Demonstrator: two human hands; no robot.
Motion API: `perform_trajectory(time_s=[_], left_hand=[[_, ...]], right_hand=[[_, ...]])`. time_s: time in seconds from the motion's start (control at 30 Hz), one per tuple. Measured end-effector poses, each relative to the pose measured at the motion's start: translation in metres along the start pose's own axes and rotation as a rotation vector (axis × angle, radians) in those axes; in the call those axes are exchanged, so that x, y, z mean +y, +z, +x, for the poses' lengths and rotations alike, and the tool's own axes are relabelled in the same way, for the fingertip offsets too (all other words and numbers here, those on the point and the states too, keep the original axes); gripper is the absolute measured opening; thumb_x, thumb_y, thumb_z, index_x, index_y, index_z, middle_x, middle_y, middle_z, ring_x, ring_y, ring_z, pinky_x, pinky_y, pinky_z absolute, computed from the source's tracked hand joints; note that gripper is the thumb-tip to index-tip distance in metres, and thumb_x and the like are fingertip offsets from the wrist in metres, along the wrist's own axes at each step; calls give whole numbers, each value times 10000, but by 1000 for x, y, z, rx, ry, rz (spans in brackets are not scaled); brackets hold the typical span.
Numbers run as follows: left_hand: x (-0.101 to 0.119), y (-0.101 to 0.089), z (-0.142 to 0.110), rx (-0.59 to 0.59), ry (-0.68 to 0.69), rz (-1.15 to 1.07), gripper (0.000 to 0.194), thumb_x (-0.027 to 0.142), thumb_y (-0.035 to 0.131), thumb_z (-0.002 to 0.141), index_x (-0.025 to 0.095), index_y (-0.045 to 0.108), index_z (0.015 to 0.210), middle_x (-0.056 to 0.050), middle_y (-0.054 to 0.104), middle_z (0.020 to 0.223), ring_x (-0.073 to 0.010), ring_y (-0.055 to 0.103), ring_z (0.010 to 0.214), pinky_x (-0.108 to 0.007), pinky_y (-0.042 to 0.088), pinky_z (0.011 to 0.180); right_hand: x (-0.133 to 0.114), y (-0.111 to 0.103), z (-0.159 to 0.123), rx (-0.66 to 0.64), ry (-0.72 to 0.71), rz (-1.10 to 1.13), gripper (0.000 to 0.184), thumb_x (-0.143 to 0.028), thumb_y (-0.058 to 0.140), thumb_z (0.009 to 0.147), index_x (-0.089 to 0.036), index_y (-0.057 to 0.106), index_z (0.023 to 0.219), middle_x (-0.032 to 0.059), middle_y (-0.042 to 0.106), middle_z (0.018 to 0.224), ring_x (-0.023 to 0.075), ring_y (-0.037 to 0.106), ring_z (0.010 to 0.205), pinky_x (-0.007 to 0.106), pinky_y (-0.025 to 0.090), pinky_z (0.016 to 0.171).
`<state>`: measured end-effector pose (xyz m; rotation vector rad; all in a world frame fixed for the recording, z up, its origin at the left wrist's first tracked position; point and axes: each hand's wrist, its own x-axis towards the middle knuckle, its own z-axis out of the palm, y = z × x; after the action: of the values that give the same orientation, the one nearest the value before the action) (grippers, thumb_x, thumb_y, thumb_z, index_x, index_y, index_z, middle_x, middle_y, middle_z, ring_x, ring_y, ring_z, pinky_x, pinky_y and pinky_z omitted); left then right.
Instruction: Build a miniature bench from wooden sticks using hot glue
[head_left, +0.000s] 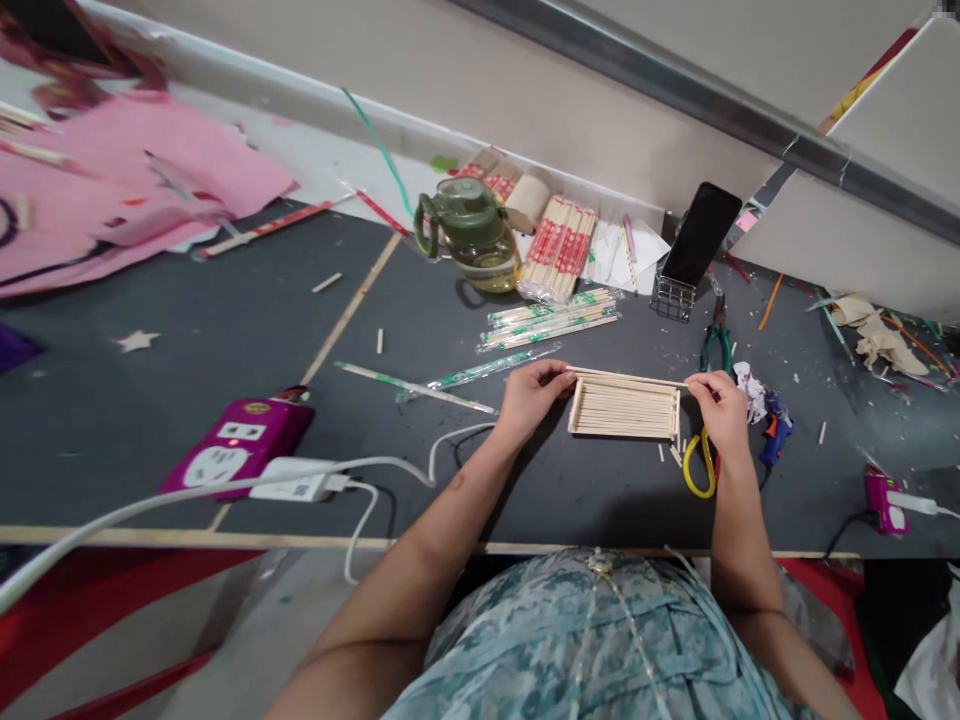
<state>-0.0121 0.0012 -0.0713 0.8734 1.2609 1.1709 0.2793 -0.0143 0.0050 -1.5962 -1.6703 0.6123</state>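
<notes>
A small rectangular tray of pale wooden sticks [626, 408] lies on the dark table, its floor made of sticks side by side with a low raised rim. Along its far edge runs a single wooden stick [628, 376], pinched at its left end by my left hand [536, 392] and at its right end by my right hand [718, 402]. Whether the stick touches the rim I cannot tell. Short cut stick pieces [676, 455] lie by the tray's right corner. Yellow-handled scissors [699, 468] rest beneath my right wrist, partly hidden.
Green-handled pliers [716, 340] and a blue glue gun [777, 430] lie to the right. Behind stand a green-lidded jug [476, 235], bundled chopsticks [559, 245] and a phone [703, 235] on a wire stand. Wrapped chopsticks [551, 320] lie nearer. A purple power strip [240, 445] trails white cables at left.
</notes>
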Motion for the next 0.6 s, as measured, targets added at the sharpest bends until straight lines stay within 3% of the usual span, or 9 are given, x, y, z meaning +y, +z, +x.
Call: perform_trajectory(time_s=[0.6], left_hand=[[0, 1, 1, 15, 3, -14, 305, 437, 839, 656, 167, 756, 772, -27, 717, 694, -141, 626, 618, -259, 532, 630]], right_hand=[[-5, -1, 2, 10, -7, -8, 192, -298, 583, 906, -234, 741, 819, 40, 682, 827, 219, 634, 853, 346, 499, 793]])
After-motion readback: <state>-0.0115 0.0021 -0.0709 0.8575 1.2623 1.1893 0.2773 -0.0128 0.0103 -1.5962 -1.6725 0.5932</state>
